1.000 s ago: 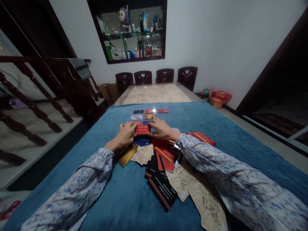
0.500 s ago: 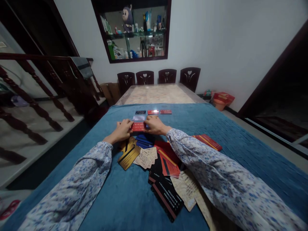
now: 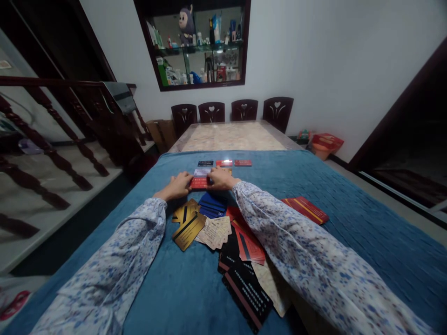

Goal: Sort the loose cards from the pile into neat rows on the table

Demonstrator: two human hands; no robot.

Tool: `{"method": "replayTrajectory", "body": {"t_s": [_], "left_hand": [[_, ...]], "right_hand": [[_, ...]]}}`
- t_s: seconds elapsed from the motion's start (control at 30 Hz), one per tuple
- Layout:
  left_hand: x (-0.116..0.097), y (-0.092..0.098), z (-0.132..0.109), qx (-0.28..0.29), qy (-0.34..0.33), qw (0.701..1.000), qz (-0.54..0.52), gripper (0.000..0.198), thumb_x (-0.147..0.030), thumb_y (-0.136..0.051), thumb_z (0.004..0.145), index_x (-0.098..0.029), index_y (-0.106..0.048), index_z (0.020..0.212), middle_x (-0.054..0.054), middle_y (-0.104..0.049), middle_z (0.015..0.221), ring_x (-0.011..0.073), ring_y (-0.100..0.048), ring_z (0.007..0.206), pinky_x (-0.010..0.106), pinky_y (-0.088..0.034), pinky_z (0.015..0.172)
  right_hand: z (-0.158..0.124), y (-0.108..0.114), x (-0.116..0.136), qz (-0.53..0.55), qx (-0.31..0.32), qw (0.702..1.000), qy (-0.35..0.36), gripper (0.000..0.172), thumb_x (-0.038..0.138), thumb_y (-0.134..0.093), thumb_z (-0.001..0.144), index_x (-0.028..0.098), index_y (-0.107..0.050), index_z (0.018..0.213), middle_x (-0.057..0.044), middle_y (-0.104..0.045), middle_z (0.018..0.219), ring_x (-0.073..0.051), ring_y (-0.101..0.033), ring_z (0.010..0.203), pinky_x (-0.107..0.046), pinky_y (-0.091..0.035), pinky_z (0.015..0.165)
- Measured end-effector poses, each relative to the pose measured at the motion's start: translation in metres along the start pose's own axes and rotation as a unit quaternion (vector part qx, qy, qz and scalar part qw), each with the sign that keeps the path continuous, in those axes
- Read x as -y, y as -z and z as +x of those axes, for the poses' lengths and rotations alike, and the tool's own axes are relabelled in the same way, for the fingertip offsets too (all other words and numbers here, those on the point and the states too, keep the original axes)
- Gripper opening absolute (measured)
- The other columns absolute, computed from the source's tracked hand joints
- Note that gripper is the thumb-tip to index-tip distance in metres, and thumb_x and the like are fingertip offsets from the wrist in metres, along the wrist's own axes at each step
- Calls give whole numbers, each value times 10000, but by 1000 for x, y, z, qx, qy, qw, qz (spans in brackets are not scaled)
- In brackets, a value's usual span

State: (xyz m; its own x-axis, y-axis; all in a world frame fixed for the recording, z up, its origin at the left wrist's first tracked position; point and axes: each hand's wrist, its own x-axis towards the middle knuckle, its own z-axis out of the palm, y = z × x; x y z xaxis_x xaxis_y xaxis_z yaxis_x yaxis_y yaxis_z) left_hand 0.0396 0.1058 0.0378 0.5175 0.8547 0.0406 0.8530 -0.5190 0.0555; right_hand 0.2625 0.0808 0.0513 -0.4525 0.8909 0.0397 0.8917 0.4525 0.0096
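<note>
Between my two hands lies a red card [image 3: 199,184] with pale print, low over or on the blue cloth. My left hand [image 3: 178,185] has its fingers closed on the card's left edge. On the card's right edge are the closed fingers of my right hand [image 3: 221,178]. Just beyond it is a pale lilac card [image 3: 201,172], partly covered by my right hand. A row behind holds a dark card [image 3: 205,164], a glossy red-orange card [image 3: 224,163] and a red card with print [image 3: 243,163].
Nearer me, overlapping piles hold gold cards [image 3: 189,231], blue cards [image 3: 213,205], cream cards [image 3: 213,231], orange-red cards [image 3: 249,246] and black cards [image 3: 247,295]. Dark red cards [image 3: 305,209] lie right of my sleeve. Several chairs [image 3: 244,110] stand behind the table.
Both hands have drawn the red card slightly lower, nearer the lilac card. The view has shifted a little, and the near piles show a bit lower.
</note>
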Motion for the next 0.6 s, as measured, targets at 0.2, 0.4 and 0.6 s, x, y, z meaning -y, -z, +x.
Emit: {"method": "replayTrajectory", "body": {"t_s": [0.2,0.4,0.6], "left_hand": [[6,-2,9,4,-1,1000,-13,510,-229,-573,795,-228,-649,1299,138,-601,1294,351,-541,1259,528,-465,1036],[8,-2,16,37,3,999,-6,483,-221,-587,801,-254,-646,1279,120,-610,1298,324,-566,1251,502,-486,1041],[12,-3,20,41,-2,999,-22,411,-240,-617,794,-241,-667,1202,96,-634,1218,273,-614,1152,406,-505,1018]], "right_hand": [[9,-3,-2,2,6,1000,-1,484,495,-665,887,168,-726,1238,-205,-622,1377,-383,-546,1271,-494,-520,979],[14,-4,-3,3,16,1000,0,455,484,-669,881,172,-742,1205,-202,-633,1376,-386,-542,1277,-488,-520,975],[14,0,-5,18,27,999,6,437,457,-661,883,167,-749,1198,-200,-646,1371,-382,-556,1267,-481,-524,968]]}}
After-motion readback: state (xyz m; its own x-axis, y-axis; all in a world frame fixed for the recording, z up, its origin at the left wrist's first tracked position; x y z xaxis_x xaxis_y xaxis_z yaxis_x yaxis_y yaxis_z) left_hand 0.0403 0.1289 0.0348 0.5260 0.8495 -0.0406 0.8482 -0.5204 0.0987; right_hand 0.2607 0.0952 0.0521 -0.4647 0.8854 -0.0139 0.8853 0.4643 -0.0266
